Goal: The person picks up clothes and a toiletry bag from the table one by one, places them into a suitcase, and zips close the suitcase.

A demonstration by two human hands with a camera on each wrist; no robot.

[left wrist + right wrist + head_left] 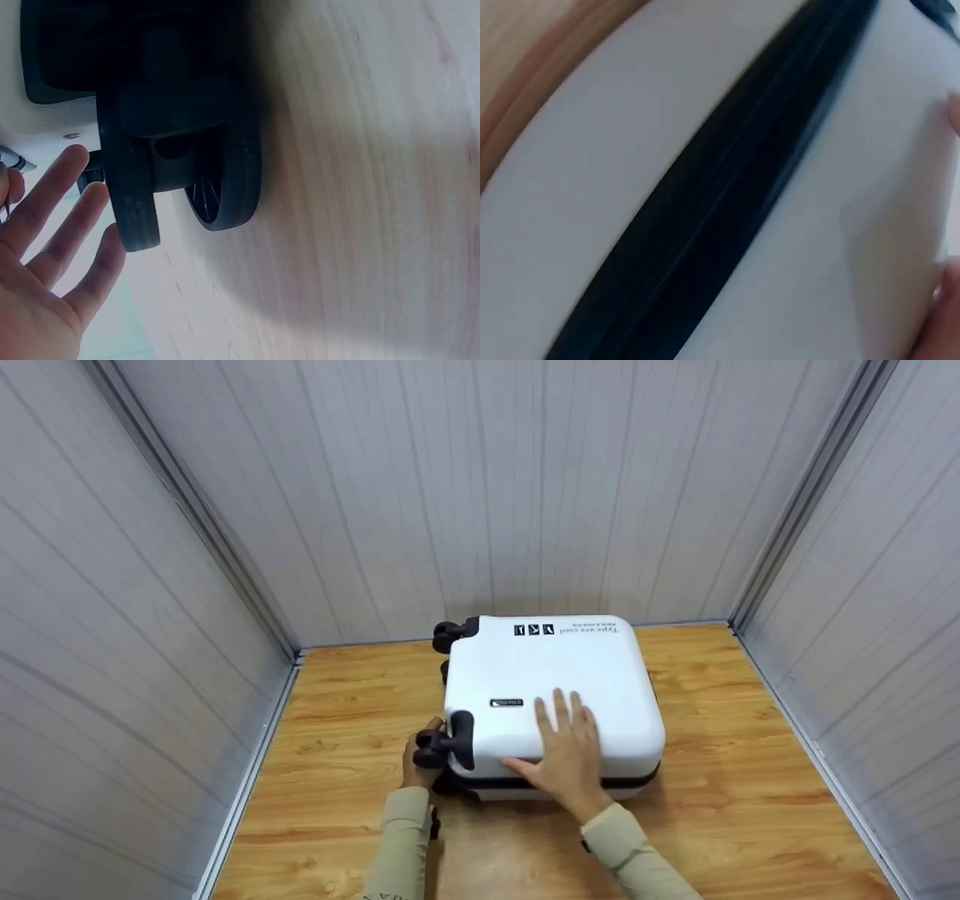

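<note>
A white hard-shell suitcase [480, 667] lies flat on the wooden floor, its wheels toward the left. Black lettering and a small dark nameplate [506, 703] mark its upper face. My right hand [568, 754] rests on the near part of that face with the fingers spread. At the near left corner is my left hand [418, 759], partly hidden behind a black caster wheel [430, 750]. In the left wrist view, its extended fingers [56, 217] lie beside the lower caster wheel [135, 180]; firm contact is unclear. The right wrist view shows the suitcase's black seam band [720, 180] close up.
Light grey panelled walls stand at the back [360, 495], left [112, 622] and right [885, 585]. The suitcase's far edge lies close to the back wall. Wood-grain floor [337, 720] extends on both sides of the suitcase and in front of it.
</note>
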